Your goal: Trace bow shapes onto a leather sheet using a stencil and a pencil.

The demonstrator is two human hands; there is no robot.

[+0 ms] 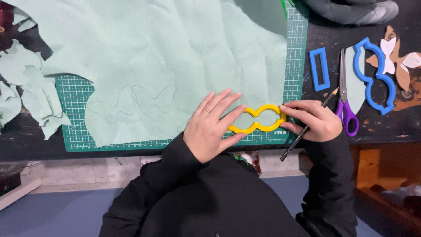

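Observation:
A sheet of pale green felt [166,48] lies over a green cutting mat [74,109]. On its lower right corner sits a yellow bow-shaped template [263,109]. My left hand [212,125] lies flat on the template's left part, fingers spread and pressing it onto the felt. At the template's right end my right hand [313,118] holds a dark pencil [307,127], with its fingertips touching the yellow rim. Faint traced outlines [140,103] show on the felt to the left of my hands.
Right of the mat lie a blue rectangular template [319,69], purple-handled scissors [344,94], a blue bow-shaped template [372,74] and brown and white cut-out shapes [397,63]. Felt scraps [26,87] are piled at the left. The table's front edge runs just below the mat.

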